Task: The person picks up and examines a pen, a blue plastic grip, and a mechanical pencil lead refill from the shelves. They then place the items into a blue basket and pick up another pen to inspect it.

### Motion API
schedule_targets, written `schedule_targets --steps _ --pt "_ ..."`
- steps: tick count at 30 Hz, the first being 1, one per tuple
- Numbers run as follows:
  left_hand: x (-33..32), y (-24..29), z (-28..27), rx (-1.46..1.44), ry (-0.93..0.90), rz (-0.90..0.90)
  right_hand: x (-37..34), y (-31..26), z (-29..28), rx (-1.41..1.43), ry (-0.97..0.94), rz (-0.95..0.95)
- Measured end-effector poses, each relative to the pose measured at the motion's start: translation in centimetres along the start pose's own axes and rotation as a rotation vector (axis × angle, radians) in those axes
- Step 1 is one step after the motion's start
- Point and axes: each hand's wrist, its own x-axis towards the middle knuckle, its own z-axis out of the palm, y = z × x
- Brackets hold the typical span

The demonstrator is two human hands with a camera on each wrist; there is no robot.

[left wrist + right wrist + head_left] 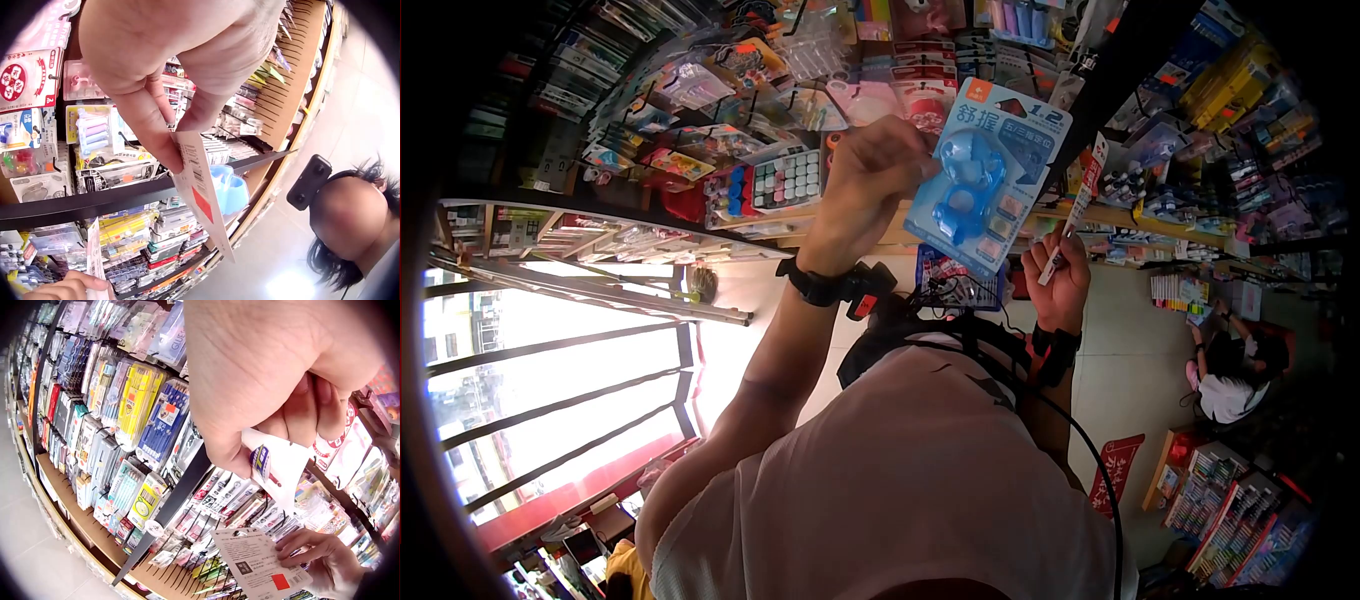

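My left hand (pixel 870 185) pinches the edge of a light blue blister card (pixel 1012 150) that holds blue pencil grips (pixel 970 185), printed side towards the head camera. In the right wrist view, the white printed back of this blister card (pixel 240 562) shows with an orange sticker. Lower and to the right, my right hand (pixel 1058 280) holds a second narrow card (pixel 1083 195), seen nearly edge-on. From the right wrist, this second card (pixel 284 465) is white with a small purple and yellow print, gripped between thumb and curled fingers (pixel 300 419).
Shelves of hanging stationery packs (pixel 700 85) stretch across the front, with a dark post (pixel 1115 80) beside the blister card. A crouching person (pixel 1235 375) is on the floor at right, near a book rack (pixel 1230 510). Bright windows (pixel 560 370) stand at left.
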Motion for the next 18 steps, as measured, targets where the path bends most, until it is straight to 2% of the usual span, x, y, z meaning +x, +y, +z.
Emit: schedule_targets --steps 18 --pt "-0.68 0.41 0.42 0.068 0.011 0.076 -0.32 0.09 0.33 -0.034 0.051 -0.008"
